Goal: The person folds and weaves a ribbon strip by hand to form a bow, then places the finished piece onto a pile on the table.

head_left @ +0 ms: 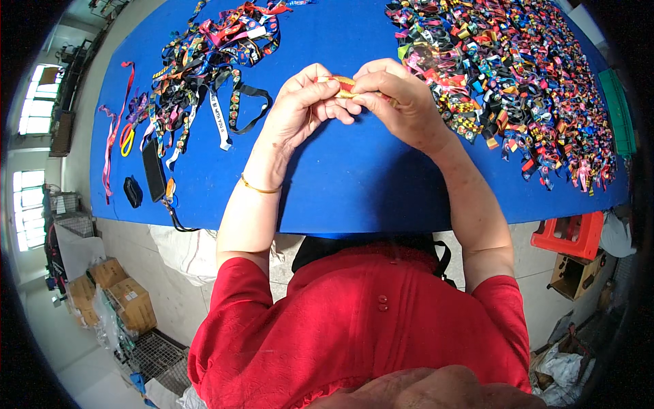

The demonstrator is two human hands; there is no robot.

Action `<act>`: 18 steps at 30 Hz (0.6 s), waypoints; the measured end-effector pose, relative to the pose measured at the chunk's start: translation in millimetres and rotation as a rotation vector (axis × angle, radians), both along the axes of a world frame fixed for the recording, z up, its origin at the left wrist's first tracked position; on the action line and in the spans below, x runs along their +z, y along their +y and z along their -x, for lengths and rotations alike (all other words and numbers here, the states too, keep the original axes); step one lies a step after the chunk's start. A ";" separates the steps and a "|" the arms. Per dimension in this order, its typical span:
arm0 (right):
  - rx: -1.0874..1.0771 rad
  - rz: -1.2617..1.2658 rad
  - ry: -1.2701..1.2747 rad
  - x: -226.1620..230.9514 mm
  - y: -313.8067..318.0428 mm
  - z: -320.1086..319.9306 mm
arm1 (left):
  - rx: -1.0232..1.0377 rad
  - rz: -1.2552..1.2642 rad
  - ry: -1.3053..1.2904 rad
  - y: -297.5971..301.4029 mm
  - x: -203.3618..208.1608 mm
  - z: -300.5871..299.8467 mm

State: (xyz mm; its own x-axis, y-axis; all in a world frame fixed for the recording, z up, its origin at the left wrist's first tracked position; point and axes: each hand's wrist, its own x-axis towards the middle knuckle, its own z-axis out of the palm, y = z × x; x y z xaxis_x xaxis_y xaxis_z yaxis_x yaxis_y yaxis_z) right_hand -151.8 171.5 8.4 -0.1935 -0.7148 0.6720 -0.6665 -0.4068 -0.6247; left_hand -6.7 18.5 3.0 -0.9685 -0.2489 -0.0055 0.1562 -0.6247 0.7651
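Dark lettering runs down a white strap (219, 119) in the upper left of the frame, among patterned lanyards (235, 34). Both forearms angle inward to top centre, where the left hand (306, 99) and right hand (402, 99) meet, thumbs and fingers pinching a red-and-yellow ribbon (345, 86) above the blue table (340, 184). Small looped straps (504, 82) crowd the upper right. Cardboard boxes (131, 305) sit lower left, contents hidden; a green crate (618, 112) stands at the right edge.
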 end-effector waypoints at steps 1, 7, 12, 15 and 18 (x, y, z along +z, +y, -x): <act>0.000 0.000 0.000 -0.5 0.4 0.5 | -0.019 -0.035 0.004 -0.1 0.2 0.3; 0.006 -0.052 0.033 -1.4 2.4 0.8 | 0.009 0.042 -0.044 2.2 0.9 0.7; -0.061 -0.003 0.117 -2.1 -1.9 -0.5 | 0.017 0.101 -0.035 -0.8 -5.5 0.0; 0.006 -0.141 0.007 4.7 2.6 -3.3 | 0.015 0.108 -0.058 -3.8 -7.2 -1.1; -0.055 -0.308 -0.032 11.5 7.7 -5.7 | 0.003 0.103 -0.071 -2.8 -6.6 -1.0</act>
State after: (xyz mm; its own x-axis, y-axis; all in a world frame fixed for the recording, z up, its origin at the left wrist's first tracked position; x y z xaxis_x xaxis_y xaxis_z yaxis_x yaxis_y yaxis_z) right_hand -146.1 179.2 20.0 -0.2553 -0.8718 0.4181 -0.6602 -0.1587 -0.7342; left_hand -5.7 15.7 -3.7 -0.9658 -0.2548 -0.0484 0.1011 -0.5420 0.8343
